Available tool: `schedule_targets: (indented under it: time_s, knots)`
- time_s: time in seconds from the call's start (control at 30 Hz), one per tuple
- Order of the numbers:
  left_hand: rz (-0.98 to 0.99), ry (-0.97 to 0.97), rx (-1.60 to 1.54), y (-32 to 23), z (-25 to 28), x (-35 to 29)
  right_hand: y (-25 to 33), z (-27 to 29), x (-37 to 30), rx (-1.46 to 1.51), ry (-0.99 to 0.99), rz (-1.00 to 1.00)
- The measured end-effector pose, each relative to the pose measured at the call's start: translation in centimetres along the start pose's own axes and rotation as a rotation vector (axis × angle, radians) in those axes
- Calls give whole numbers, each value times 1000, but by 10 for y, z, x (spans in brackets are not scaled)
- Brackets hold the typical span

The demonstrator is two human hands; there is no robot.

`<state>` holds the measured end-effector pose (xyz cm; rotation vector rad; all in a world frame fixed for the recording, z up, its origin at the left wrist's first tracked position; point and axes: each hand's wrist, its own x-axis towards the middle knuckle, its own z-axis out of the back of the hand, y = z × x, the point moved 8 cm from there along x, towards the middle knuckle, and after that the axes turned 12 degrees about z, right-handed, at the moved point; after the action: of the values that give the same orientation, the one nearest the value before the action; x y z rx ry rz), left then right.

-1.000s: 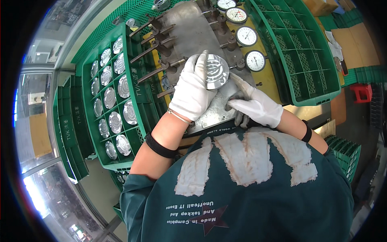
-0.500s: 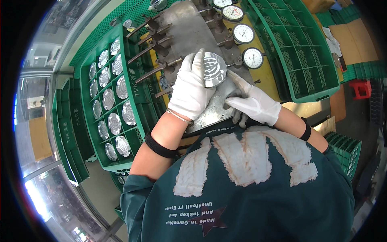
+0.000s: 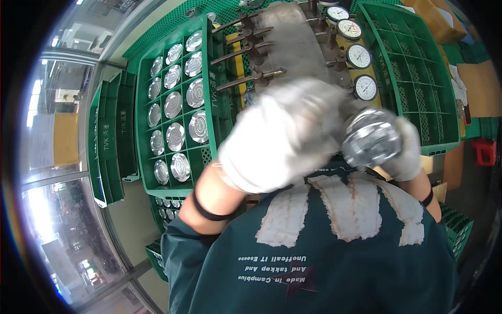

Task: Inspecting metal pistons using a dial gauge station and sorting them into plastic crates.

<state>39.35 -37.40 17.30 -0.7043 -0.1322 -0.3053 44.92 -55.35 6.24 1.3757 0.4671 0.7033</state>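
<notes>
The white-gloved right hand (image 3: 409, 153) was clamped on a shiny round metal piece (image 3: 372, 137), gripping it from its right side. The piece was in front of the person's chest, low and to the right of the frame's middle, near the lower end of a flat metal plate (image 3: 293, 49). The white-gloved left hand (image 3: 285, 137) was apart from the right one, over the near end of that plate, its fingers pointing toward the piece. It was badly blurred, so whether it gripped anything, or touched the piece, could not be told.

Metal rods (image 3: 236, 83) ran in from the plate's left side, and white-faced dials (image 3: 365, 87) stood in a row along its right. Further left was a green crate (image 3: 167, 192), its compartments holding shiny round pieces (image 3: 173, 105) much like the held one. A second green crate (image 3: 442, 149), also divided into compartments, was beyond the dials. A red stool (image 3: 485, 152) was off at the far right.
</notes>
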Motion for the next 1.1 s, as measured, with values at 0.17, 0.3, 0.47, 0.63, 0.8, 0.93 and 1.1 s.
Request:
schedule_targets:
  time_s: [0.17,0.3,0.47,0.63,0.8,0.93,1.1]
  knots:
    - [632,-227,422,113,90,-86,4,102,-26,201,-561,183]
    - [1144,-23,592,178,101,-143,-38,149,-55,-633,-619,134]
    - [1023,239,519,215,67,-146,-65,144,-63,-994,-552,-106]
    - [948,286,482,274,57,-181,-75,162,-73,-1057,-626,-210]
    - [848,266,382,265,52,-175,-86,160,-79,-1130,-569,-340]
    - [1170,335,758,252,61,-153,-97,162,-78,-1300,-381,-402]
    - [1173,438,830,278,54,-169,-79,145,-77,-1300,-316,-60]
